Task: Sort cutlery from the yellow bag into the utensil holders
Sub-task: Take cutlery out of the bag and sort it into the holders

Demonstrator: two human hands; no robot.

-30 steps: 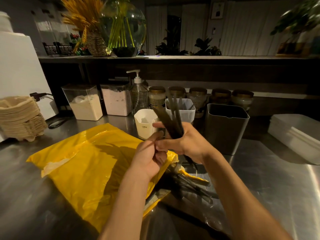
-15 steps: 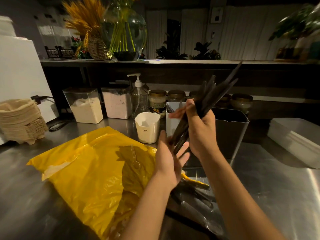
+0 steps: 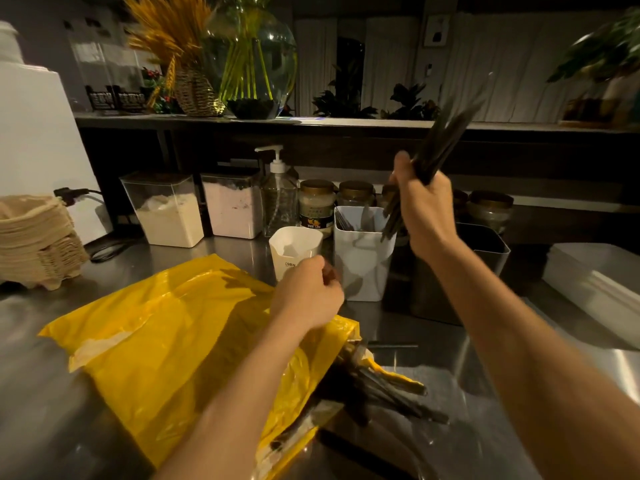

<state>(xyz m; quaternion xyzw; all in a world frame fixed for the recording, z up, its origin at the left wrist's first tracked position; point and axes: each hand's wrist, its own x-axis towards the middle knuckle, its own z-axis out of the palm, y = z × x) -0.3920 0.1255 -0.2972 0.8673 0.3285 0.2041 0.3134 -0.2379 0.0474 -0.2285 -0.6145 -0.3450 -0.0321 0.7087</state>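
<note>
Head cam: R hand is raised over the holders, fingers clamped round a bundle of black cutlery. The long ends fan up and to the right. The lower ends sit at the right rim of the white square holder, and I can't tell if they're inside. That holder has a few dark pcs in it.

L hand hangs over the yellow bag near its right end, fingers curled in. It's blurred, so I can't tell whether it pinches anything.

The bag lies flat on the steel counter, left of centre, w/ its mouth toward me. More black cutlery spills from the mouth onto the counter.

A small white cup holder stands just left of the square one. A dark grey holder is to the right, partly behind my R forearm.

Along the back are a pump bottle, two clear powder containers and some jars. A stack of pulp trays sits at far left.
</note>
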